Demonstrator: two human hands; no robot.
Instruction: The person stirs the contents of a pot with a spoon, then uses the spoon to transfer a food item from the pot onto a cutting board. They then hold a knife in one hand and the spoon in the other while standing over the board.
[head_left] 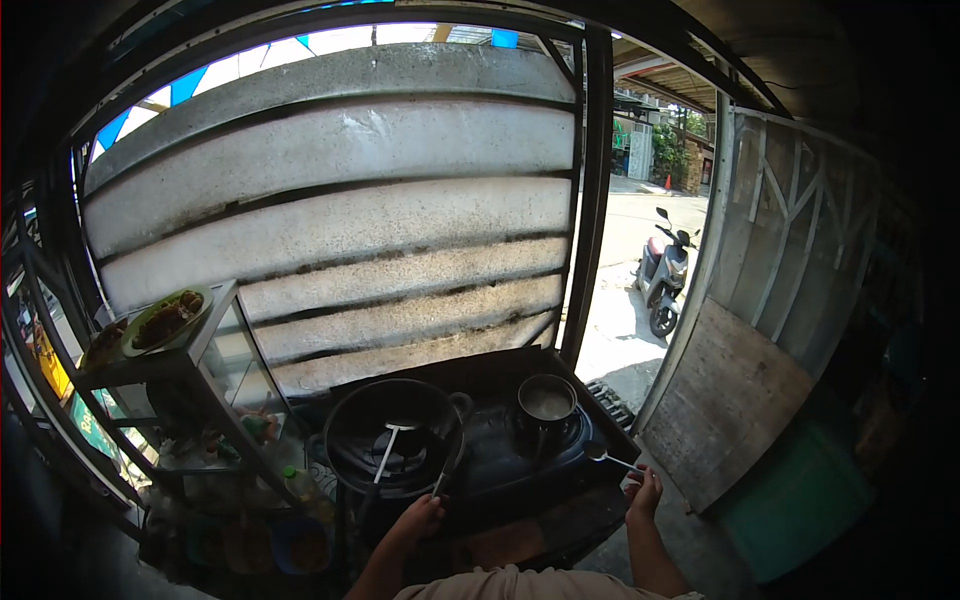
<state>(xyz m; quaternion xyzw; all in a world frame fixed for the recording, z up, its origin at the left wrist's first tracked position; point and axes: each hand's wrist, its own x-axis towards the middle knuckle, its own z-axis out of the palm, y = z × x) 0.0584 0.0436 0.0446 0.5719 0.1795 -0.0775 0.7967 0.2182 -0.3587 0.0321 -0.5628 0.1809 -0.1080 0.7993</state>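
A black wok (345,412) sits on the left side of the stove, with a spatula (398,428) resting in it, its dark handle leaning over the near rim. My left hand (420,517) is closed at the wok's near right rim around a thin metal utensil (440,484), whose kind I cannot make out. To the right of the stove, my right hand (645,492) grips a metal spoon (597,451) by its handle, the bowl pointing left. A small dark pot (547,400) with cloudy liquid in it stands on the right burner, beyond the spoon.
A glass-sided cabinet (228,345) at left carries a green plate of food (168,320). Beside the stove is a bottle with a green cap (297,482). Stained metal panels (340,225) rise behind; a wooden board (725,400) leans at right. Outside stands a scooter (667,272).
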